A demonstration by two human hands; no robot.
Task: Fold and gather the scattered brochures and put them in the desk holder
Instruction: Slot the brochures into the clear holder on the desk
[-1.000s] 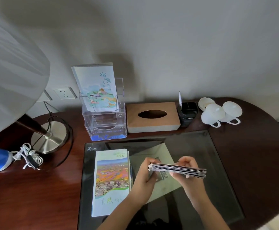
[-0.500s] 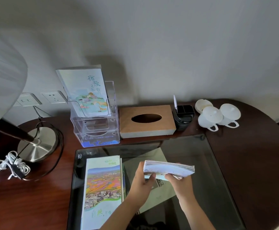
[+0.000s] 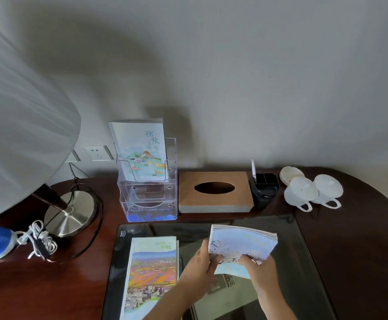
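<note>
The upright brochure (image 3: 139, 148) standing in the clear holder (image 3: 172, 158) at the far left carries large blue characters, 宿豫, with smaller ones beside them that seem to read 文旅指南. A line of white print runs along the holder's blue base, too small to read. The flat brochure (image 3: 152, 273) has a small coloured heading, the stack of brochures (image 3: 243, 243) faint cover lettering, and the glass mat (image 3: 301, 262) an oval corner logo; all are illegible.

Wall (image 3: 234, 77): plain grey-white, softly shadowed, behind the tissue box (image 3: 213, 192).
Desk (image 3: 361, 250): dark glossy wood, rounded end right of the tissue box.
Glass mat (image 3: 303, 245): directly in front of the tissue box.
Table lamp (image 3: 69, 213): pale shade, steel base, left of the tissue box.
</note>
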